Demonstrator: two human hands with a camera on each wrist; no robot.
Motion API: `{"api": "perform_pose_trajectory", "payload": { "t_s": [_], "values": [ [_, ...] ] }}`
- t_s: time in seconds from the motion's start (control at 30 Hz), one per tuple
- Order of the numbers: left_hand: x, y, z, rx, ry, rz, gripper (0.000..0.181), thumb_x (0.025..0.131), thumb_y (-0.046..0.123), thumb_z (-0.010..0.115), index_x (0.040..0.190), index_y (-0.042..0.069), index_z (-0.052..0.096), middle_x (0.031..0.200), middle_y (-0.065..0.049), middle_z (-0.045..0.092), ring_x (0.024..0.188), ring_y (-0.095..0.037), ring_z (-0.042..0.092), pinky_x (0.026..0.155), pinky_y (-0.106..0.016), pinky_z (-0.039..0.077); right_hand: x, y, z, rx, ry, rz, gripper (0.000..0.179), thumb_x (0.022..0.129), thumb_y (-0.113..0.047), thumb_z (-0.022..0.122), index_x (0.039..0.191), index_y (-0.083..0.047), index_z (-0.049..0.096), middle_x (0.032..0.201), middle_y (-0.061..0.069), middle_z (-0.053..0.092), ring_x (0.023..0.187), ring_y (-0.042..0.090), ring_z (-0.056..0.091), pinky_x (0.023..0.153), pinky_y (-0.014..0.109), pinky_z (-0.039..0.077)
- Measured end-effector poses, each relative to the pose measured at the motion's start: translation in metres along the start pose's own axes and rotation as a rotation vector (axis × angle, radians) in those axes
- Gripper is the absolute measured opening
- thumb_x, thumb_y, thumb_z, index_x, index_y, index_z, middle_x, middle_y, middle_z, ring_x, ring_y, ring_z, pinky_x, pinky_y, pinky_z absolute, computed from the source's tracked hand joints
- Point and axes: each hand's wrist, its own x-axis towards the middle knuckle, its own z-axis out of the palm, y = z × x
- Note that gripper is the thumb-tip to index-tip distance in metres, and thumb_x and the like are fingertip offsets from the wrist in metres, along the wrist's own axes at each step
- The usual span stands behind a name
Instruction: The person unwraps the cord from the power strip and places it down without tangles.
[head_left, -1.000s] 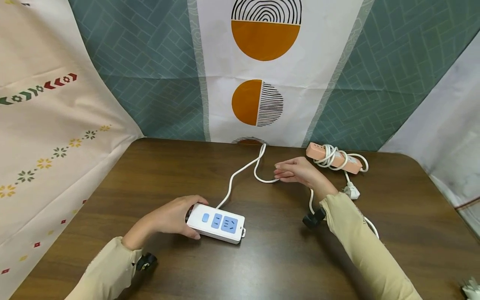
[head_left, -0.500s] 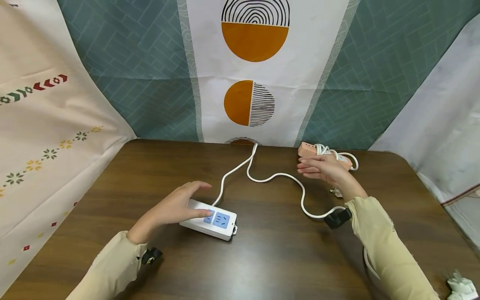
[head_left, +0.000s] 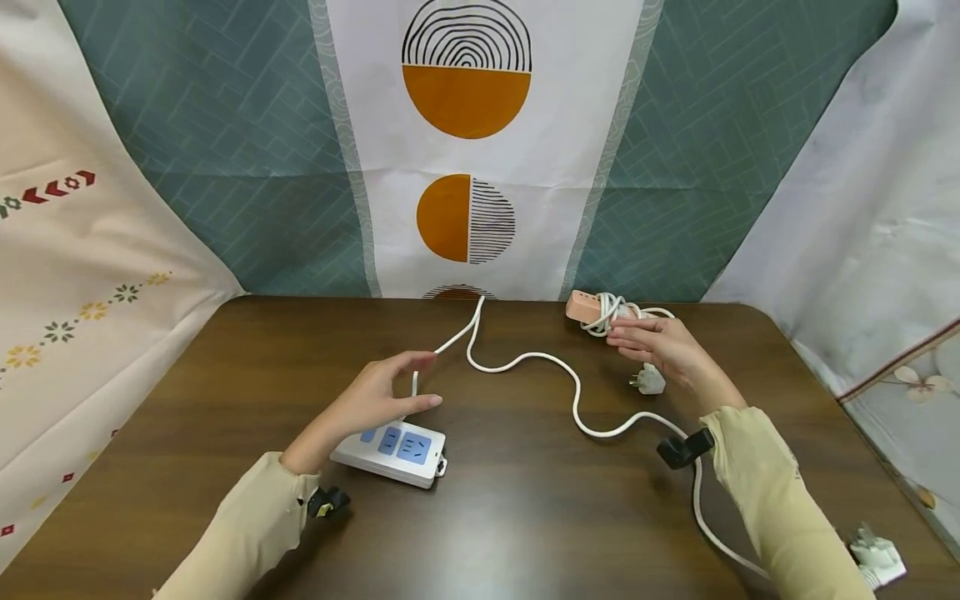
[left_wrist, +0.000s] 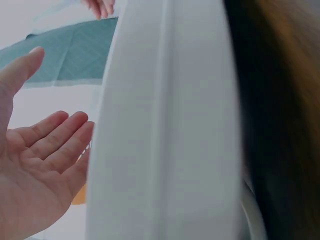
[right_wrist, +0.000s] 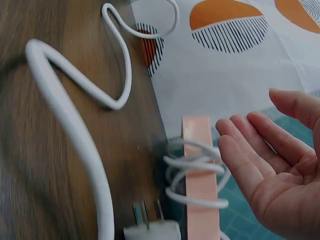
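A white power strip (head_left: 386,468) with blue sockets lies on the table. My left hand (head_left: 367,407) hovers just over its back edge, thumb and fingers spread apart, holding nothing. In the left wrist view the strip's white side (left_wrist: 165,120) fills the middle, beside the open palm (left_wrist: 45,175). A pink power strip (head_left: 582,307) with its white cord wound around it lies at the back of the table. My right hand (head_left: 670,350) is in front of its right part and hides some of it. The fingers are extended and hold nothing; whether they touch it I cannot tell.
The white strip's cord (head_left: 540,356) snakes across the table and passes under my right forearm. A white plug (head_left: 879,557) lies at the right front. Another plug (head_left: 649,379) lies near the pink strip. Patterned cloths (head_left: 465,217) hang behind the table.
My left hand has let go of the white power strip and lifted its fingers off it. The right hand has moved right, over the pink strip. The head view has shifted right.
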Motion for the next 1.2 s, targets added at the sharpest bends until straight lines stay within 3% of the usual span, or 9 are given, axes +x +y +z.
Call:
{"api": "perform_pose_trajectory", "payload": {
  "t_s": [0.43,0.53,0.73,0.83,0.97,1.2],
  "values": [
    [0.042,0.025,0.028,-0.1,-0.016,0.076,0.055,0.079,0.025,0.072,0.124,0.001,0.051,0.12,-0.013,0.058,0.111,-0.025,0.054,0.096,-0.04,0.039,-0.021,0.003,-0.04,0.037,0.094,-0.064,0.03,0.087,-0.003,0.059,0.115,0.007,0.054,0.091,-0.005,0.067,0.088,0.007,0.063,0.08,0.022,0.048],
    [0.054,0.031,0.036,-0.115,-0.028,0.081,0.054,0.079,0.024,0.071,0.125,0.003,0.052,0.119,-0.011,0.059,0.111,-0.025,0.054,0.094,-0.04,0.04,-0.024,0.005,-0.048,0.048,0.117,-0.078,0.032,0.087,-0.001,0.058,0.117,0.009,0.052,0.09,-0.006,0.067,0.088,0.006,0.063,0.079,0.021,0.048],
    [0.077,0.048,0.049,-0.154,-0.073,0.045,0.055,0.079,0.029,0.07,0.126,0.007,0.051,0.12,-0.007,0.059,0.113,-0.023,0.052,0.093,-0.042,0.04,-0.027,0.009,-0.061,0.044,0.166,-0.087,0.054,0.088,-0.001,0.056,0.13,0.02,0.03,0.088,-0.009,0.067,0.088,0.004,0.063,0.079,0.02,0.047],
    [0.086,0.055,0.052,-0.143,-0.085,0.053,0.055,0.08,0.029,0.07,0.126,0.007,0.05,0.121,-0.007,0.058,0.114,-0.021,0.052,0.096,-0.039,0.039,-0.026,0.01,-0.065,0.048,0.19,-0.092,0.044,0.088,-0.002,0.057,0.126,0.014,0.041,0.086,-0.009,0.067,0.087,0.004,0.063,0.079,0.019,0.048],
    [0.098,0.061,0.056,-0.145,-0.094,0.062,0.054,0.08,0.028,0.069,0.126,0.006,0.05,0.12,-0.007,0.058,0.114,-0.02,0.052,0.096,-0.038,0.038,-0.025,0.011,-0.07,0.1,0.205,-0.096,0.021,0.086,0.0,0.059,0.107,-0.001,0.06,0.084,-0.007,0.068,0.084,0.005,0.064,0.077,0.019,0.049],
    [0.12,0.068,0.07,-0.196,-0.087,0.049,0.051,0.082,0.025,0.068,0.125,0.004,0.051,0.118,-0.009,0.059,0.111,-0.022,0.053,0.095,-0.036,0.04,-0.022,0.015,-0.079,0.029,0.249,-0.063,0.043,0.086,-0.007,0.061,0.125,0.003,0.047,0.086,-0.012,0.064,0.082,0.001,0.062,0.078,0.018,0.047]
  ]
}}
